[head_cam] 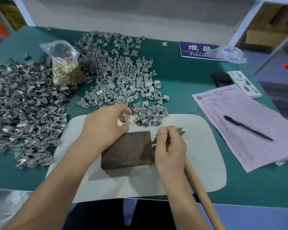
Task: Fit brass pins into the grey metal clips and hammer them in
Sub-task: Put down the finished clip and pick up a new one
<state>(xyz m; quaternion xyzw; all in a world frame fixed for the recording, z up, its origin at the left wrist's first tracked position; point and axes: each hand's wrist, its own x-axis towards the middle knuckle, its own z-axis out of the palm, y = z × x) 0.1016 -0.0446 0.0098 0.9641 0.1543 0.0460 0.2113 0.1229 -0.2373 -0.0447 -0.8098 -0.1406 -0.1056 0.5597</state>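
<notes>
- A single grey clip (127, 119) is pinched between the thumb and fingertips of the left hand (105, 125), just beyond the far edge of the dark metal block (128, 150); it is too small and too covered by fingers to tell which way it points or whether a pin sits in it.
- The right hand (170, 146) is curled around a hammer (198, 185) at the block's right edge, thumb up; the metal head pokes out past the fingers on the far side, and the long wooden handle runs from the hand towards the person and a little right, off the bench edge.
- The block lies flat on a pale mat (206, 155), its long axis slanting from near left to far right, its top pitted with small bright marks.
- A small heap of loose grey clips (148, 113) lies just beyond the block, spilling onto the mat's far edge, close to the left fingertips.
- More light grey clips (123, 70) spread further back on the green bench (181, 77).
- Left of the block, a large pile of darker, shinier clips (23, 110) crowds the mat's left side.
- A clear bag of brass pins (66, 70) stands beyond the block to the left, between the two piles.
- Right of the block lie a pink form (249, 123) with a pen (248, 127) on it.
- Beyond the form there is a blue sign (198, 48).
</notes>
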